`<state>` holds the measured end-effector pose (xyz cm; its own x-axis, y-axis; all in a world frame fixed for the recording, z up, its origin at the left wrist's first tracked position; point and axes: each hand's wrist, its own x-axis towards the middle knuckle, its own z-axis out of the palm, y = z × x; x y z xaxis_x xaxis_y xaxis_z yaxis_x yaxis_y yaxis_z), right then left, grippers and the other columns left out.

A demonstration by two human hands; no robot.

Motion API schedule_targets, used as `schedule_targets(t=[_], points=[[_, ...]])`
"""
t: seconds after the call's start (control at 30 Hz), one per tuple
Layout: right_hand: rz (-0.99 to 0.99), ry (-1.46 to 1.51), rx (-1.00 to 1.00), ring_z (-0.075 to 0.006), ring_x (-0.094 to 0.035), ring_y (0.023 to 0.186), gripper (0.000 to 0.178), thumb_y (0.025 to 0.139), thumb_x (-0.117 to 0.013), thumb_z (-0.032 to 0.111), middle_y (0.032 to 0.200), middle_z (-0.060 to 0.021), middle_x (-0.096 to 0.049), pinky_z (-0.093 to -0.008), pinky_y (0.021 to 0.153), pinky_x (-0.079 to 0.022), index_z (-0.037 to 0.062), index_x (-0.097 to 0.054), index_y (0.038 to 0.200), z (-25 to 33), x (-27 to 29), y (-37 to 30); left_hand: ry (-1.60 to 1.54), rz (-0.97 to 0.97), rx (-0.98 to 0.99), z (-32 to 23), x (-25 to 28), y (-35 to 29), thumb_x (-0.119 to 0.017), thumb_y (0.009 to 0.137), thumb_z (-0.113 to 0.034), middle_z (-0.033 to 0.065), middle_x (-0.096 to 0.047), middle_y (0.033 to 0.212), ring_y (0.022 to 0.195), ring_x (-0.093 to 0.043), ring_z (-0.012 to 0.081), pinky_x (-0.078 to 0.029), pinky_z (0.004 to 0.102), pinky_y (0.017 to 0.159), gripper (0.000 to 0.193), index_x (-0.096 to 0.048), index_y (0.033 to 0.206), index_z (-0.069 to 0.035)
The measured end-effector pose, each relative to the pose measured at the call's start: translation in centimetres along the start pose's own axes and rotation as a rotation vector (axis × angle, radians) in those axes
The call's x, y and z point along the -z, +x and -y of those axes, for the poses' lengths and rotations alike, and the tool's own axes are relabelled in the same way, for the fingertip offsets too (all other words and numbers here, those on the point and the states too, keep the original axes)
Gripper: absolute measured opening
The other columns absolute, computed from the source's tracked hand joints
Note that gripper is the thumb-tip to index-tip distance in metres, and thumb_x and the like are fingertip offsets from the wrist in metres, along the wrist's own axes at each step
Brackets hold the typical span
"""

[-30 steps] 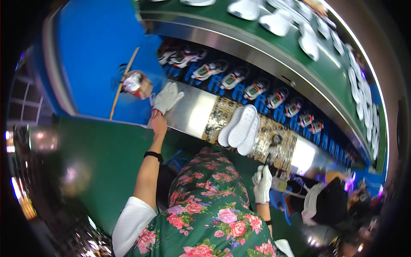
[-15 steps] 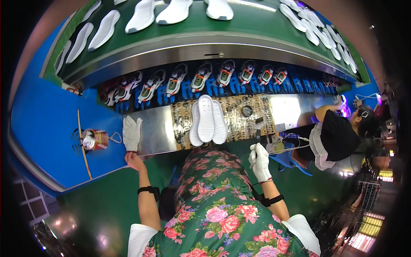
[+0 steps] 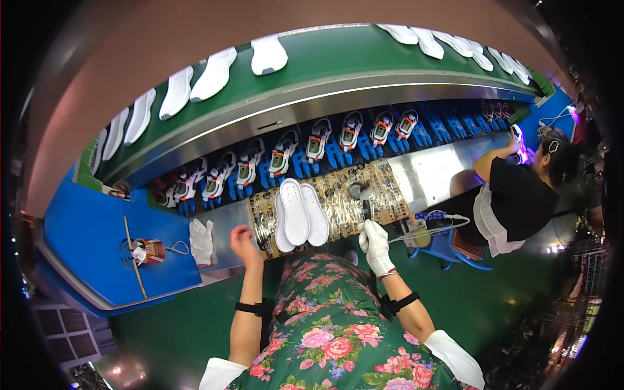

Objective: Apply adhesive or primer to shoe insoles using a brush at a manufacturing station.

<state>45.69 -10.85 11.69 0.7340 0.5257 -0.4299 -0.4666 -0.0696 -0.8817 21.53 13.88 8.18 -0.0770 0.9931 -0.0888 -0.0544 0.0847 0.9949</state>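
Note:
My left hand (image 3: pixel 244 247) is bare, its fingers loosely bent and holding nothing I can see. It hovers over the metal bench edge, left of a small stack of white shoe soles (image 3: pixel 296 214). My right hand (image 3: pixel 375 247) wears a white knit glove and is closed round the dark handle of a brush (image 3: pixel 366 210). The brush head points away from me, beside a small dark round dish (image 3: pixel 355 189). A second white knit glove (image 3: pixel 201 242) lies limp at the bench's left end.
Behind the bench, several shoe uppers (image 3: pixel 283 154) ride on blue holders. Above them, a green conveyor belt (image 3: pixel 325 55) carries white soles. A blue side table (image 3: pixel 97 260) holds a can with a stick across it. At right sits a co-worker (image 3: pixel 513 201), near a blue stool (image 3: pixel 448 250).
My left hand has left the glove and moved right toward the soles. My right hand keeps the brush, now nearer the dish. The view has shifted, and uppers and belt soles sit differently.

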Motion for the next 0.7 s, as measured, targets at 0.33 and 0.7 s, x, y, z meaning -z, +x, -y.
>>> schedule_targets(t=[0.33,0.7], points=[[0.097,-0.097,0.015,-0.0042,-0.04,0.043,0.029,0.104,-0.054,0.029,0.055,0.0034,-0.053,-0.022,0.041,-0.028,0.0071,-0.065,0.089,3.3,3.8,1.5,0.001,0.267,-0.846,-18.8,-19.3,6.2,-0.057,0.092,0.006,0.0059,-0.059,0.099,0.092,-0.059,0.0131,-0.048,0.0249,0.08,0.009,-0.063,0.092,-0.001],[0.117,-0.106,0.012,-0.0061,-0.044,0.043,0.027,0.102,-0.056,0.03,0.056,0.0022,-0.054,-0.0226,0.042,-0.033,0.0072,-0.064,0.089,5.6,7.5,4.0,0.961,0.116,-0.649,-24.7,-33.3,15.4,-0.085,0.071,-0.048,0.0361,-0.051,0.135,0.128,-0.048,0.0494,-0.04,0.0511,0.108,0.109,-0.029,0.154,-0.006]])
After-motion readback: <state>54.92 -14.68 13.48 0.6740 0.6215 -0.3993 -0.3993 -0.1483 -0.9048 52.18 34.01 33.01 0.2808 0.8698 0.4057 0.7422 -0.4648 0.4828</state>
